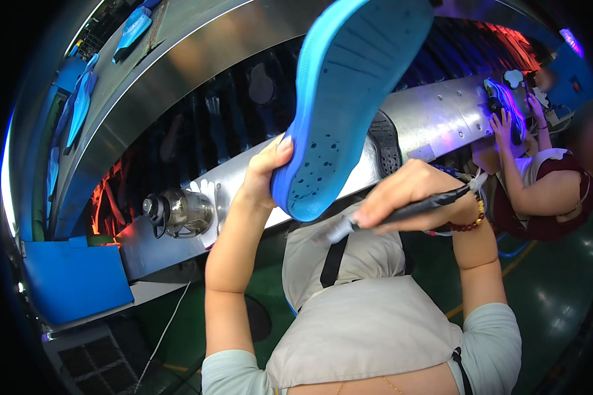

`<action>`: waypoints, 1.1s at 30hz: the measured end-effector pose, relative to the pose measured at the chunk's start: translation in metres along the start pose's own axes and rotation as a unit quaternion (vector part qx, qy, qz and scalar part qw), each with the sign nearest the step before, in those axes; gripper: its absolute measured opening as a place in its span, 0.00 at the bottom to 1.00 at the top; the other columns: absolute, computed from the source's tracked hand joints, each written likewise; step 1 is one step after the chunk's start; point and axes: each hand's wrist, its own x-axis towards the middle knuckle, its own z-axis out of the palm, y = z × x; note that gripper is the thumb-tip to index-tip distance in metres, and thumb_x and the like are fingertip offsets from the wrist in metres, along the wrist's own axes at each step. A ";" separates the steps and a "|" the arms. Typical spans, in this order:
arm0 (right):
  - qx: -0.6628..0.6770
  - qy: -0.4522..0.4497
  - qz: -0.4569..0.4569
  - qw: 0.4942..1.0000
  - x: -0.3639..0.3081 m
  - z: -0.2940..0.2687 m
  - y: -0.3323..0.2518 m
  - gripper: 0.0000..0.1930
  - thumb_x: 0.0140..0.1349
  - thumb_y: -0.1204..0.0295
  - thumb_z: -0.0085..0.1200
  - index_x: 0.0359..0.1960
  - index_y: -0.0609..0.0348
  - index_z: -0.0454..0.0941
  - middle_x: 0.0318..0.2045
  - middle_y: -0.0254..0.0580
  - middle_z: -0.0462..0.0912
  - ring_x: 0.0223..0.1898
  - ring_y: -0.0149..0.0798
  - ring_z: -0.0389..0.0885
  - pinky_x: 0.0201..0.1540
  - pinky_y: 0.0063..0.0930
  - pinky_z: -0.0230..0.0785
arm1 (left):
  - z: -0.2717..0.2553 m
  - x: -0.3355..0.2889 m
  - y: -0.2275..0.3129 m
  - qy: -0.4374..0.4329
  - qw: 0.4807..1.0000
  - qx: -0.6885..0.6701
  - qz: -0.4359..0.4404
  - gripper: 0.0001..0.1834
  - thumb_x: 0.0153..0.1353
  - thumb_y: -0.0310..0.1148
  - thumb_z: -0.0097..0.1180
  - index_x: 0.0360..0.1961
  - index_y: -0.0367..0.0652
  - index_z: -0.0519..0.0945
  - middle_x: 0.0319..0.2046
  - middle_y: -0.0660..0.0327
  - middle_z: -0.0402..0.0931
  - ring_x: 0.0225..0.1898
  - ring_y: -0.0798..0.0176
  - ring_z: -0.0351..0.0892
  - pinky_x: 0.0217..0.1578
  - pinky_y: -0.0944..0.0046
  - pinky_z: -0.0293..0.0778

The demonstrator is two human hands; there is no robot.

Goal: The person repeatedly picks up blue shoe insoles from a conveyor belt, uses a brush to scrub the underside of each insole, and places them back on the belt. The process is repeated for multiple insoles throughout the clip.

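A large blue shoe sole (342,112) is held up, tilted, with its dimpled side showing. My left hand (268,170) is closed on its lower left edge, thumb on the rim. The sole's top end runs out of the picture. My right hand (415,194) grips a brush with a black-wrapped handle (425,205). Its pale bristle tip (338,230) is blurred and sits below the sole's lower end, apart from it. Behind the sole, a black sole (385,146) with small holes lies on the metal bench (435,122).
A jar-like container (190,214) with a black fitting stands on the bench, left of my forearm. Behind runs a dark rack holding shoe parts (261,82). Blue soles (133,33) lie at upper left. At right, another person's hand (501,125) touches a dark, purple-lit item. A blue box (76,280) is at lower left.
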 end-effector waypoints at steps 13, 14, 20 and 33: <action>-0.036 -0.014 -0.023 0.999 -0.001 -0.016 0.000 0.10 0.52 0.78 0.60 0.38 0.61 0.80 0.37 0.47 0.83 0.41 0.45 0.83 0.42 0.30 0.76 | 0.020 -0.003 0.009 0.058 0.965 0.031 -0.253 0.31 0.55 0.46 0.56 0.52 0.30 0.73 0.43 0.44 0.77 0.40 0.55 0.80 0.43 0.58 0.77; -0.047 -0.033 -0.021 0.998 -0.004 -0.019 0.000 0.10 0.52 0.77 0.61 0.38 0.61 0.80 0.37 0.47 0.83 0.41 0.44 0.83 0.42 0.30 0.76 | 0.020 -0.004 0.009 0.057 0.963 0.036 -0.261 0.31 0.55 0.46 0.56 0.52 0.30 0.73 0.43 0.44 0.77 0.40 0.55 0.80 0.43 0.58 0.77; -0.069 0.014 0.008 0.997 -0.011 -0.025 -0.001 0.09 0.53 0.77 0.60 0.38 0.63 0.80 0.38 0.47 0.83 0.42 0.43 0.83 0.44 0.30 0.75 | 0.021 -0.017 0.008 0.176 0.958 0.057 -0.217 0.29 0.56 0.45 0.56 0.52 0.33 0.73 0.42 0.47 0.78 0.40 0.57 0.80 0.42 0.60 0.76; -0.064 0.027 0.061 0.996 -0.031 -0.019 0.003 0.11 0.49 0.81 0.63 0.36 0.62 0.82 0.38 0.47 0.84 0.44 0.43 0.82 0.47 0.31 0.75 | -0.018 -0.042 0.010 0.169 0.977 -0.036 -0.123 0.25 0.56 0.40 0.52 0.48 0.29 0.75 0.40 0.48 0.79 0.36 0.57 0.81 0.40 0.62 0.77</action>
